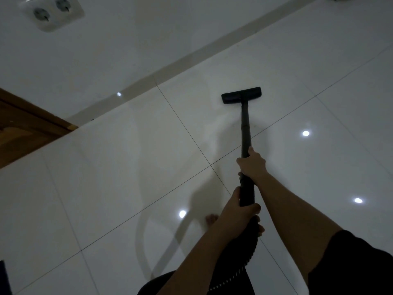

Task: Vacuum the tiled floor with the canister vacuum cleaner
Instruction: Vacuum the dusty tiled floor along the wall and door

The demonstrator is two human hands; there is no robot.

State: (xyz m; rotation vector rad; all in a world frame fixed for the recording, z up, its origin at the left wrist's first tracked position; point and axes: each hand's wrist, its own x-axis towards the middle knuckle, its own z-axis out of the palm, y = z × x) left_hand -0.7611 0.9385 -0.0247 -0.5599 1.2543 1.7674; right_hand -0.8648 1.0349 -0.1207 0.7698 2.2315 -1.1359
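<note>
**Risk, judged from this pose.** With reach nearly spent, a further push liable to tip the floor head (241,95) off the tiled floor (106,188), losing suction along its front edge, or to knock it against the skirting strip (170,70) beyond. Behind the grips, possible snagging of the ribbed hose (244,256), hanging close to the body and near a bare foot (211,219). A sharp forward pull likely to drag or tip the canister, out of view somewhere behind. Glossy tiles underfoot, so a slip also conceivable.

**Pose.** Right hand (252,161) clenched round the tube (245,128) as the forward grip. Left hand (240,211) wrapped round the thicker handle end just behind it, at the join of hose and tube. Both forearms stretched forward and down, almost in line with the tube. Floor head flat on a tile, well ahead of both grips, with the tube running straight from the forward grip to its middle.
</note>
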